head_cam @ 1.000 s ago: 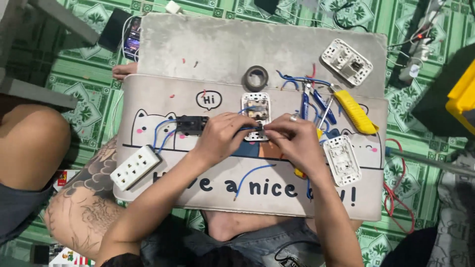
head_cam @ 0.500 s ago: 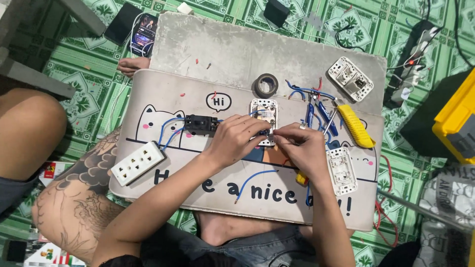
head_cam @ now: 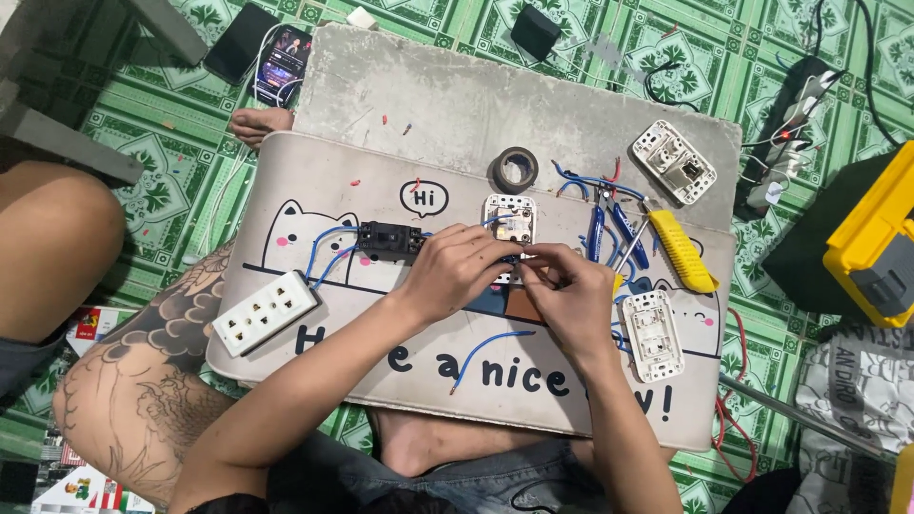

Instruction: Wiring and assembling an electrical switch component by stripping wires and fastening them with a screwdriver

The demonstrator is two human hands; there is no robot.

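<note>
1. A small white rectangular switch module with blue wires lies near the middle of the pale cartoon-cat floor mat, just below the mat's upper edge, and both hands meet at its lower end.
2. The left hand rests over the module's lower left part with fingers curled; whether they pinch a wire or the housing cannot be told.
3. The right hand sits just to the right, touching the left, its fingertips pressed together on something small at the module's lower edge; what it grips is hidden.
4. A black terminal block with blue wires lies just left of the left hand.
5. A roll of dark tape sits on the mat's upper edge, above the module.
6. Blue-handled pliers and a yellow utility knife lie to the right of the module.
7. A white switch plate lies near the mat's right edge, beside the right hand.
8. A white multi-socket outlet sits at the mat's left edge.
9. A loose blue wire curves across the mat's lower part.
10. A second white switch unit rests on the grey board beyond the mat's upper right corner.
</note>
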